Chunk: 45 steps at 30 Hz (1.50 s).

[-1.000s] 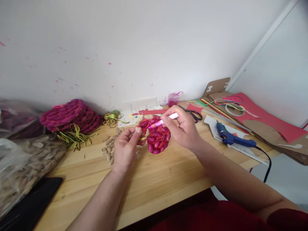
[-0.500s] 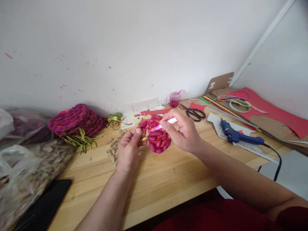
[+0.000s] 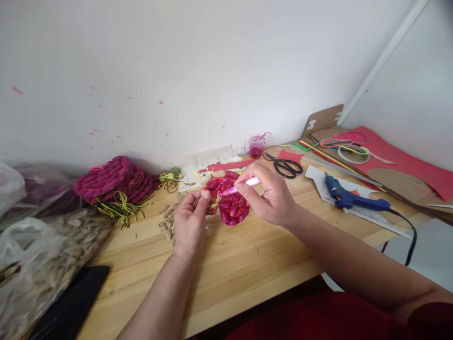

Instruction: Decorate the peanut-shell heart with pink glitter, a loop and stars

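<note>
My left hand (image 3: 194,215) pinches the left edge of a red disc covered in peanuts (image 3: 233,208), held a little above the table. Many of its peanuts are coloured magenta; those along the upper left edge are still bare tan. Between the fingers of my right hand (image 3: 267,193) is a white paintbrush (image 3: 252,181) with a pink-stained front end, its tip against the disc near my left thumb. Loose peanuts (image 3: 168,224) lie on the table beside my left hand. A yellow-green cord shows by the left fingertips.
Behind stand a cup of magenta liquid (image 3: 256,147) and black scissors (image 3: 283,165). A blue glue gun (image 3: 354,198) lies right on white card, its cable trailing. Left are stacked magenta peanut discs (image 3: 113,179), a bag of peanuts (image 3: 71,255) and a black flat object (image 3: 71,302).
The brush tip has shifted only slightly on the disc. Both hands keep their grips, and the whole view has moved a little.
</note>
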Tool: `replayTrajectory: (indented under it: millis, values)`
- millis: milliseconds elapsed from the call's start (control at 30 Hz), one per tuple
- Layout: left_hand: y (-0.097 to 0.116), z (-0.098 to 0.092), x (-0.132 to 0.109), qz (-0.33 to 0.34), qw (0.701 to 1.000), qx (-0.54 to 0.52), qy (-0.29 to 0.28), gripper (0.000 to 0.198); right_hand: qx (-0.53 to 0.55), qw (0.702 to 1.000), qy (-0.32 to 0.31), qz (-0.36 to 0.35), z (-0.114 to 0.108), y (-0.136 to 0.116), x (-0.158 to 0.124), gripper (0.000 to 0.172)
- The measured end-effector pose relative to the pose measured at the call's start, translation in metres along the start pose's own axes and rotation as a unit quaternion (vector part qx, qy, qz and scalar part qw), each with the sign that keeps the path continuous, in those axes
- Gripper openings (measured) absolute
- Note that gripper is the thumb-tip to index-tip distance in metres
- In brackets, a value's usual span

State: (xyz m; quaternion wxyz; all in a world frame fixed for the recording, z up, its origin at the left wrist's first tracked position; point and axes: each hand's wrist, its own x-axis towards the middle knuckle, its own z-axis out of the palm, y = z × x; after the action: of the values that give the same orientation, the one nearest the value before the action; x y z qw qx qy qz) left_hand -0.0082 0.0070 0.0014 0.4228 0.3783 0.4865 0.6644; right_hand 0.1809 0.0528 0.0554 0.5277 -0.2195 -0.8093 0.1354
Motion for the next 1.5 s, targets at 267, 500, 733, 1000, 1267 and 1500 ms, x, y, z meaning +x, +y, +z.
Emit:
replayTrajectory:
  millis: [267,500,733,1000,1267,1500]
  values:
    - [-0.0001,-0.0005,-0.0008,0.001,1.000,0.009,-0.004,0.035,-0.010,1.000,0.000,0.004,-0.0003,0.0000,0.0007,0.010]
    - [0.0015,0.0001,-0.0002,0.003,1.000,0.018,0.004,0.037,-0.013,1.000,0.000,-0.003,-0.0003,-0.0005,0.0012,0.010]
    - [0.0005,-0.0012,-0.0006,0.007,1.000,0.017,0.001,0.036,-0.007,1.000,0.014,-0.003,0.0002,-0.0001,0.0009,0.009]
    - [0.0053,0.0018,0.0000,-0.003,1.000,0.019,0.016,0.038,0.002,1.000,-0.007,-0.023,0.0006,-0.0008,0.0010,0.010]
    - [0.0082,0.0017,-0.0015,-0.002,0.998,0.056,0.016,0.039,0.011,0.999,-0.029,-0.029,0.0016,-0.0011,0.0009,0.009]
    - [0.0074,0.0009,-0.0037,0.019,0.996,0.085,0.006,0.038,0.022,0.998,-0.050,-0.038,0.0015,-0.0021,0.0007,0.007]
